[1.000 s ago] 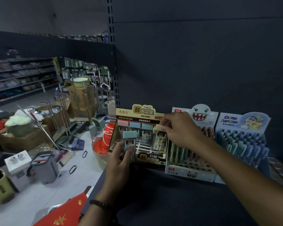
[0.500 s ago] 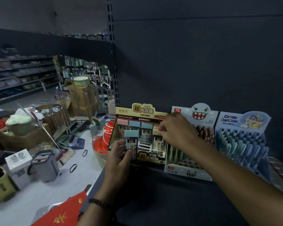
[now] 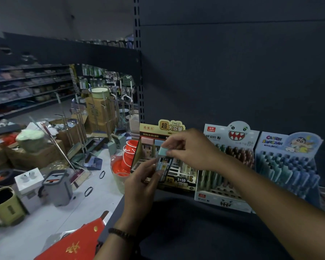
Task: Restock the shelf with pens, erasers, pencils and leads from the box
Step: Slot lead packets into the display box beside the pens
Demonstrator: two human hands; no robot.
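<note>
On the dark shelf point(image 3: 195, 231) stands a yellow-and-black eraser display box point(image 3: 150, 128) with several erasers in its slots. My left hand point(image 3: 143, 186) holds a teal-topped eraser point(image 3: 163, 158) by its sleeve in front of the box. My right hand point(image 3: 191, 149) pinches that same eraser at its teal top. To the right stand a shark-face pen display point(image 3: 231, 141) and a blue cartoon pen display point(image 3: 287, 162), both with several pens.
A slotted shelf upright point(image 3: 138, 72) rises at the shelf's left end. Left of the shelf, orange buckets point(image 3: 124, 160), a grey mop bucket point(image 3: 57, 188), cartons, mops and a red packet point(image 3: 77, 243) crowd the floor. The shelf's back panel is dark.
My right hand left the right side of the eraser box and came over to pinch the top of the eraser that my left hand holds. The view has shifted slightly.
</note>
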